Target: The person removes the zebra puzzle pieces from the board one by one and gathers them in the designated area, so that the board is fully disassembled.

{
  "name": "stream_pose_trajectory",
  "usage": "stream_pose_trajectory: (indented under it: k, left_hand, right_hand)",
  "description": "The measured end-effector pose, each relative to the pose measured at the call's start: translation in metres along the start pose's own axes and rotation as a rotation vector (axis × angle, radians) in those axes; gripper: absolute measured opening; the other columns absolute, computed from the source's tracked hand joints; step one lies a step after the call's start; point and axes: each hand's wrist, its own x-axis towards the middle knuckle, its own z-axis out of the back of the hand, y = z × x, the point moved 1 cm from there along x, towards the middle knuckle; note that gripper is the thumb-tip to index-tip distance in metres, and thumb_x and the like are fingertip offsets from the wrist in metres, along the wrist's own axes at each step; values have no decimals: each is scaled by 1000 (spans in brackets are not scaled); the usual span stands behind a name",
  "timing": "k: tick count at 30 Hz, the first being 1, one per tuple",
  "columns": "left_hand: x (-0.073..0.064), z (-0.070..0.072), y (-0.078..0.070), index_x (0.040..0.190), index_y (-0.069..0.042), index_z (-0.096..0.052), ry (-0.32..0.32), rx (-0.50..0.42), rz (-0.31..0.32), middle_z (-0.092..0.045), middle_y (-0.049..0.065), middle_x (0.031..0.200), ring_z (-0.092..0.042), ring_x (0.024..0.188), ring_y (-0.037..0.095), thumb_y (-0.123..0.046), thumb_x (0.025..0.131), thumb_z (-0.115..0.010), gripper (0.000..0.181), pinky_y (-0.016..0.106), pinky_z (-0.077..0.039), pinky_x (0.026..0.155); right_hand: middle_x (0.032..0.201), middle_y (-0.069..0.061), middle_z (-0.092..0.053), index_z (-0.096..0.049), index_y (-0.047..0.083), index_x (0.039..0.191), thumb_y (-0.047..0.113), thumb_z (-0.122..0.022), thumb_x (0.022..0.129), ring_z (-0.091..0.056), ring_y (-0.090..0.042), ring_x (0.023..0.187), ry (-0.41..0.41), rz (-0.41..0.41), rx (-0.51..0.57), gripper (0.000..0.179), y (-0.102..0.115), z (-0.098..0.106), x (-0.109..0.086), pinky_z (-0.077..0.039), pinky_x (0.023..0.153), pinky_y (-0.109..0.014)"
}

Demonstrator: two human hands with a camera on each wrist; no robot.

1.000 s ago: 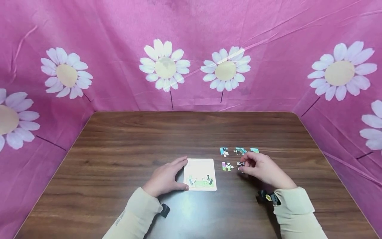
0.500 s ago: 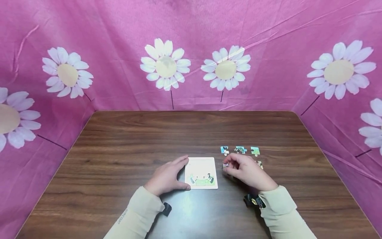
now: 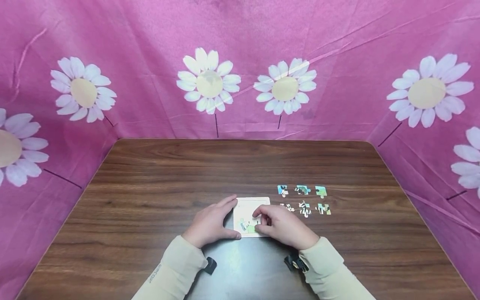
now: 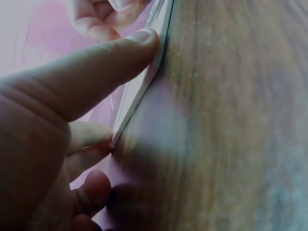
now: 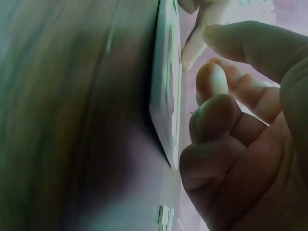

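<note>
A small square puzzle tray (image 3: 244, 205) lies on the table, with green-and-white picture pieces (image 3: 250, 228) along its near side. My left hand (image 3: 212, 220) holds the tray's left side, thumb at the near corner and fingers at the far one; in the left wrist view the thumb (image 4: 130, 50) lies along its edge. Over the tray's right part is my right hand (image 3: 283, 225), fingers bent. In the right wrist view a gap shows between its thumb (image 5: 240, 41) and fingertips, with nothing seen in it. The hand hides the tray's near right corner.
Several jigsaw pieces lie in two rows to the right of the tray, among them a blue one (image 3: 282, 190) and a green one (image 3: 321, 191) at the back and a striped one (image 3: 305, 209) in front. A pink flowered cloth (image 3: 150, 104) surrounds the wooden table (image 3: 168, 166).
My right hand has moved left, from the loose pieces across to the tray, uncovering the front row of pieces. The left hand has stayed on the tray's left side.
</note>
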Motion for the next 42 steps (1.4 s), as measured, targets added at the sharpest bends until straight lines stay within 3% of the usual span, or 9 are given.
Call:
stream_pose_trajectory:
  k: [9, 29, 36, 42]
  left_hand:
    - [-1, 3, 3, 151, -13, -47, 16, -12, -20, -38, -5, 159, -51, 133, 36, -51, 68, -87, 100, 55, -45, 98]
    - [-6, 0, 6, 151, -14, -48, 16, -12, -15, -39, -5, 159, -51, 133, 35, -48, 69, -88, 97, 56, -45, 98]
    - [-5, -1, 6, 151, -14, -48, 20, -6, -11, -39, -6, 159, -51, 133, 34, -50, 69, -87, 97, 55, -45, 98]
    - [-3, 0, 5, 150, -14, -48, 18, -4, -30, -39, -5, 159, -50, 134, 33, -50, 69, -88, 97, 54, -45, 100]
  right_hand:
    - [67, 17, -49, -70, 8, 106, 13, -76, 82, -44, 5, 59, 22, 29, -2, 26, 7, -11, 5, -43, 58, -20]
    - [64, 14, -47, -69, 9, 120, 18, -78, 77, -41, 3, 57, 51, 33, -160, 45, 20, -25, 7, -37, 54, -20]
    - [66, 16, -45, -64, 14, 116, 24, -78, 78, -43, -1, 58, 69, 33, -270, 42, 22, -25, 8, -36, 52, -24]
    - [65, 20, -45, -61, 16, 113, 25, -79, 76, -43, 1, 56, 71, 1, -244, 42, 21, -23, 9, -35, 51, -23]
